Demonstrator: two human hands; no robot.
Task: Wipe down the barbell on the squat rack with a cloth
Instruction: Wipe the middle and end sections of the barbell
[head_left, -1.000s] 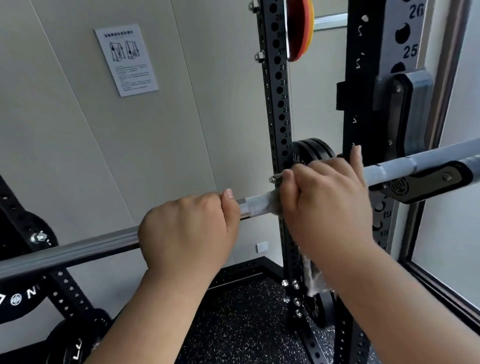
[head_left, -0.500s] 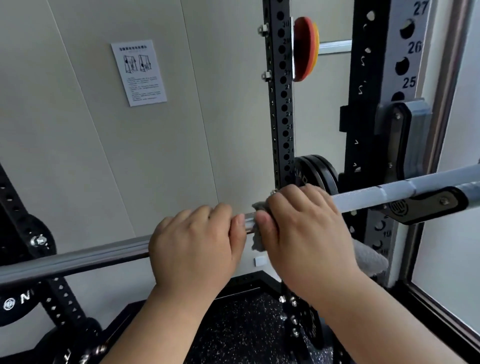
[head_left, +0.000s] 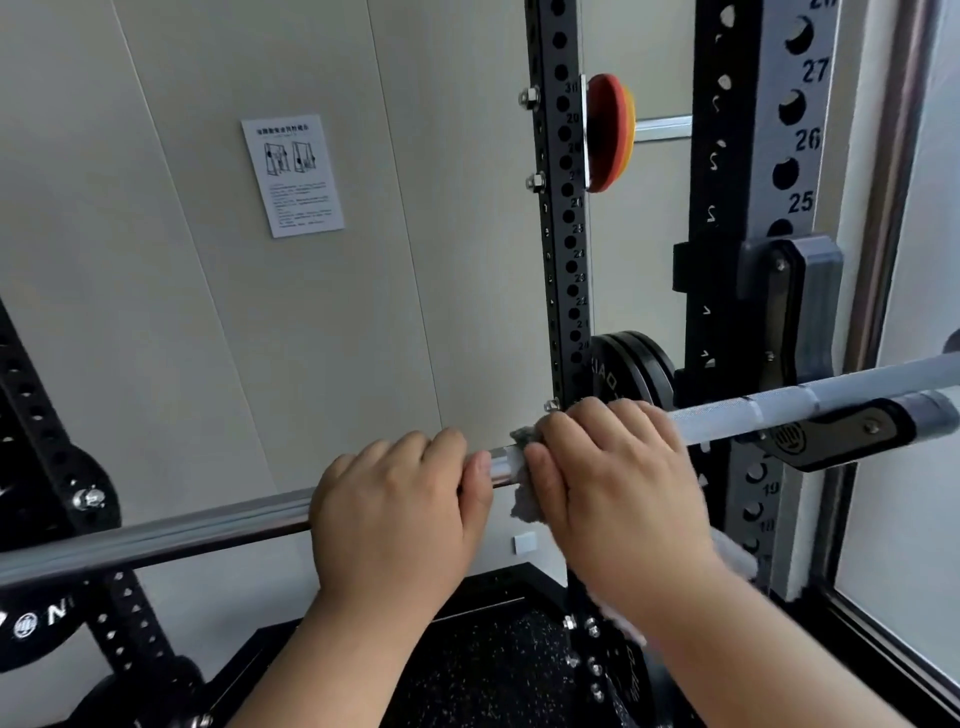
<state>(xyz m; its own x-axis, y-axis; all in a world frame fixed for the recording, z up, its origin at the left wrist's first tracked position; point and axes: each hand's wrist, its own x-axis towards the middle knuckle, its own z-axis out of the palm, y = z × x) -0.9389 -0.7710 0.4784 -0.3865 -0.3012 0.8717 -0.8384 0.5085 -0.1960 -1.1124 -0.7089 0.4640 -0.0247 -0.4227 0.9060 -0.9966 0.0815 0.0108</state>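
The left hand is gripping the barbell bare, steadying it; the right hand is clasping the cloth around it, best kept fully wrapped and pressed firmly.

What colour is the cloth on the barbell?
Pale grey-white; the cloth shows best in the head view, bunched on the barbell under the right hand.

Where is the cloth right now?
In the head view, the cloth is held against the barbell under the right hand, right of centre, with a bit peeking out beside the left hand.
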